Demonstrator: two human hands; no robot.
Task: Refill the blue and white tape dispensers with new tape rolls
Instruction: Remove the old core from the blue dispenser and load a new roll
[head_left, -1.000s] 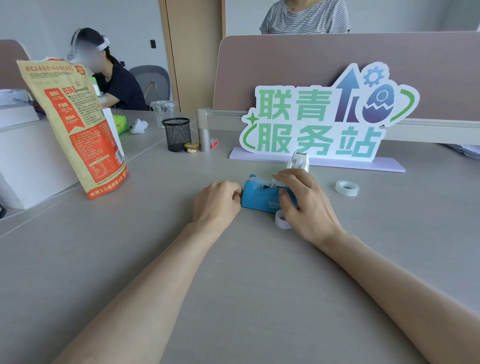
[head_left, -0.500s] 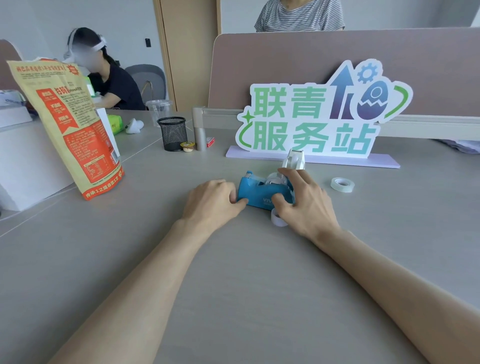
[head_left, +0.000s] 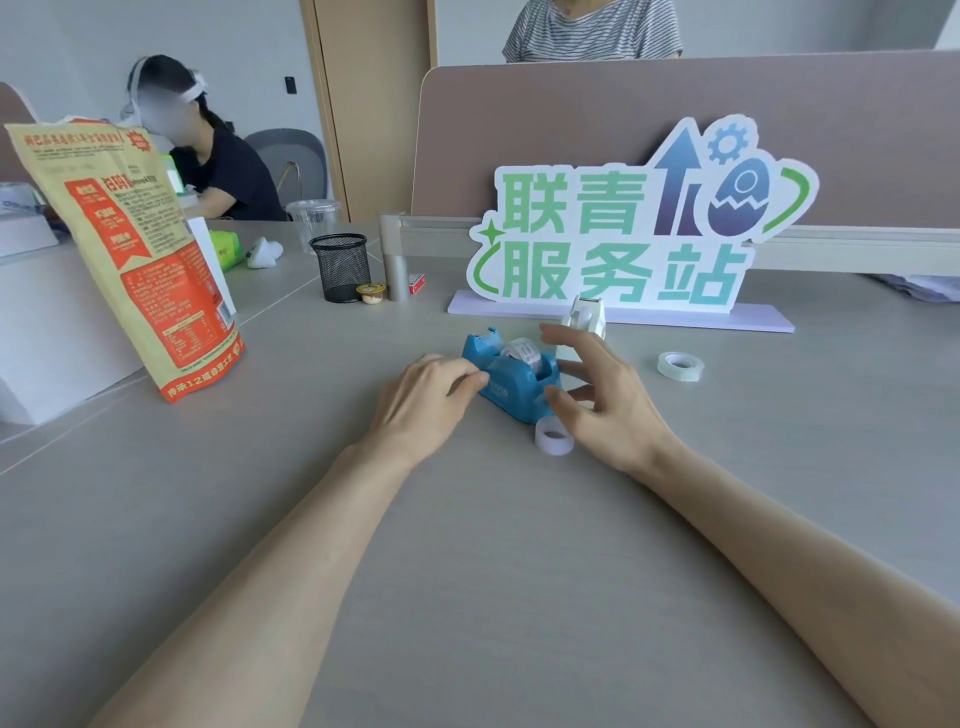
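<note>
Grey desk (head_left: 467, 571) in an office room, seen from the worker's seat. Both bare forearms reach forward across it.

Landmark: blue dispenser (head_left: 511, 384), standing upright on the desk at mid-depth.

- Just in front of the blue dispenser, towards its right end: small white ring (head_left: 554, 436), lying flat on the desk, close by the right thumb.
- Left of it: left hand (head_left: 423, 397). Fingers are curled, the grip closed against the dispenser's left end and touching it.
- Right of it: right hand (head_left: 608, 400). Fingers are spread, the grip apart and holding nothing. The thumb is near the dispenser's right end and the forefinger reaches over its back.
- In it: clear tape roll (head_left: 522, 351), seated in the cradle.
- Well to the right of it: loose tape roll (head_left: 680, 365), flat on the desk.
- Just behind it: white dispenser (head_left: 586, 319), partly hidden by the right fingers.
- Further behind it: green-lettered sign (head_left: 623, 244) on a pale base.
- Behind and left of it: black mesh cup (head_left: 340, 267), with an orange bag (head_left: 130, 260) upright further left.
- Far behind it: a partition (head_left: 571, 130), with a person in a striped top beyond. A person in a black top sits at far left.
</note>
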